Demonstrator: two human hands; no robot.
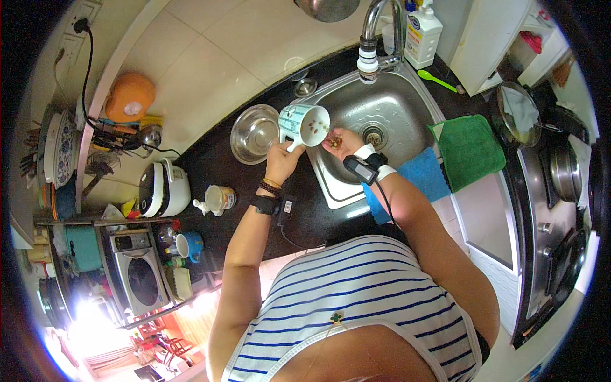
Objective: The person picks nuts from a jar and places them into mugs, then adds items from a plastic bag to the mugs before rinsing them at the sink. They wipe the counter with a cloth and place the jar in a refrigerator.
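Observation:
My left hand (282, 164) grips the handle of a white and teal patterned ceramic mug (291, 122). The mug is tilted with its mouth towards the right, and several small reddish bits cling to its pale inside. Close by the mug's rim, at the sink's left side, my right hand (349, 142) is cupped with small reddish-brown and green scraps (334, 141) in it. What the scraps are is too small to tell. Below and right of that hand lies the stainless steel sink (405, 110) with its drain strainer (374, 136).
A clear bowl (248, 136) stands left of the mug. The faucet (368, 52) arches over the sink's back. A blue cloth (420, 176) and a green cloth (470, 153) drape over the front edge. A rice cooker (164, 188) and a jar (220, 197) stand at left, a stove (539, 229) at right.

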